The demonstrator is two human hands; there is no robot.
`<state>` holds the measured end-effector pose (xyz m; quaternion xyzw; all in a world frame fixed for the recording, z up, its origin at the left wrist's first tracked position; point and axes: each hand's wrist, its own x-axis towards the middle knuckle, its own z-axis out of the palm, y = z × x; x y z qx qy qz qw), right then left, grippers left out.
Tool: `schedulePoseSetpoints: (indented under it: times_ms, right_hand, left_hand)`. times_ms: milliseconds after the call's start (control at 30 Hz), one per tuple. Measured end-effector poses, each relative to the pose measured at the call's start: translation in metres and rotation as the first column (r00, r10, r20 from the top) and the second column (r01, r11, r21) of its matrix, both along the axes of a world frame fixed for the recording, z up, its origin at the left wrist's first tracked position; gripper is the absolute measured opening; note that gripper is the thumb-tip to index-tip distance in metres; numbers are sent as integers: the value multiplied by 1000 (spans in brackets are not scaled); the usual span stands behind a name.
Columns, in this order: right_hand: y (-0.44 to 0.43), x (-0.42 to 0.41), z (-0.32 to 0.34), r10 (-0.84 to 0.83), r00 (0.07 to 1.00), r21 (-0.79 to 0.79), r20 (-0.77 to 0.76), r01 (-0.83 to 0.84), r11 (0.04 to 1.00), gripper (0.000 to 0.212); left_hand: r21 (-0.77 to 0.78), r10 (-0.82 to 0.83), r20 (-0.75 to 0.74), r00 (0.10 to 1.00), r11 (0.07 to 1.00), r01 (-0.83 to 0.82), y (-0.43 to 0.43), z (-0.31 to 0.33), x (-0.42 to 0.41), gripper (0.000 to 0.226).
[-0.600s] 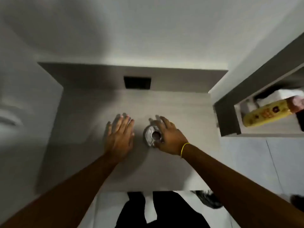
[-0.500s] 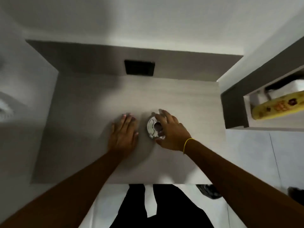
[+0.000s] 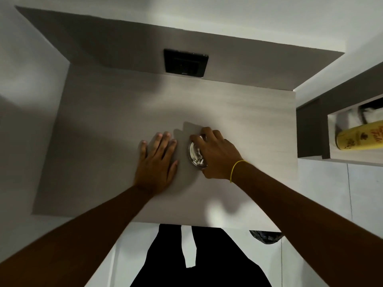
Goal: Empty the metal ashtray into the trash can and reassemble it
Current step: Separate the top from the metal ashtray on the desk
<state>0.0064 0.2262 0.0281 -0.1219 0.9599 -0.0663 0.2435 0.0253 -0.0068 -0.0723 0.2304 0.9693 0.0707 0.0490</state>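
Note:
A small round metal ashtray [image 3: 194, 154] sits near the middle of the pale wooden table [image 3: 116, 125]. My right hand [image 3: 215, 156] covers its right side, with fingers and thumb curled around its rim, so most of the ashtray is hidden. My left hand [image 3: 158, 162] lies flat on the table just left of the ashtray, fingers apart, holding nothing. A dark trash bag rim [image 3: 266, 237], probably the trash can, peeks out below the table's front right corner.
A black wall socket [image 3: 185, 62] sits on the panel behind the table. To the right, a dark-framed shelf [image 3: 310, 131] holds a yellow bottle [image 3: 360, 136] lying on its side. Light floor tiles lie beneath, and my dark trousers show below the table edge.
The view has tilted down and closer. My right hand has closed further over the ashtray, hiding more of it. My left hand stays flat beside it.

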Motion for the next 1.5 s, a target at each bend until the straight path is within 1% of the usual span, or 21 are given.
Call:
schedulePoseSetpoints:
  times_ms: [233, 433, 533, 633, 667, 767, 900, 1067, 1200, 1267, 1333, 1400, 1433, 1467, 1500]
  right_hand:
    - [-3, -7, 4, 51, 999, -11, 8, -51, 999, 103]
    - [-3, -7, 9, 55, 998, -58, 18, -54, 997, 110]
    - [9, -4, 11, -38, 999, -152, 5, 38, 988, 112]
    - [36, -1, 10, -207, 978, -292, -16, 193, 937, 106]
    - [46, -1, 9, -260, 965, -316, -35, 237, 919, 104]
    - [72, -3, 1, -364, 928, -279, -77, 331, 902, 106]
    - [85, -6, -12, -423, 904, -235, -66, 398, 887, 110]
    - [86, -8, -26, -450, 890, -237, -76, 422, 875, 108]
    - [89, -2, -31, -407, 907, -182, -103, 385, 905, 105]
    - [88, 3, -28, -415, 902, -164, -120, 394, 904, 104]
    - [80, 11, -25, -471, 857, -181, -208, 440, 880, 97]
    - [64, 26, -23, -571, 755, -254, -321, 512, 820, 74]
    - [52, 35, -23, -629, 698, -293, -342, 556, 778, 63]
    - [37, 43, -22, -685, 655, -317, -318, 608, 728, 56]
    - [22, 48, -23, -739, 622, -324, -258, 665, 673, 50]
  left_hand:
    - [11, 3, 2, 1000, 1000, -3, -1, -1, 1, 68]
    - [13, 5, -3, 1000, 1000, -5, -1, -4, 2, 67]
    - [12, 8, -7, 1000, 1000, -7, -1, -7, 2, 68]
    - [26, 5, -28, 1000, 1000, -4, -2, -9, 2, 68]
    - [35, 4, -35, 999, 999, -3, -2, -9, 2, 68]
    - [58, 10, -43, 999, 998, -7, -2, -8, 2, 67]
    - [64, 8, -44, 999, 998, -5, -2, -8, 1, 67]
    - [59, 4, -44, 999, 998, -1, -2, -10, 1, 67]
    - [54, -3, -45, 999, 999, 6, -2, -10, 2, 67]
    - [51, -12, -48, 999, 999, 15, -1, -9, 2, 67]
    - [63, -6, -61, 998, 998, 10, -1, -8, 3, 67]
    - [81, 1, -73, 997, 997, 5, -3, -8, 4, 66]
    - [90, -1, -69, 998, 996, 7, -3, -7, 4, 66]
    - [92, -3, -57, 998, 996, 8, -3, -7, 4, 66]
    - [94, -4, -41, 999, 996, 8, -3, -6, 4, 66]
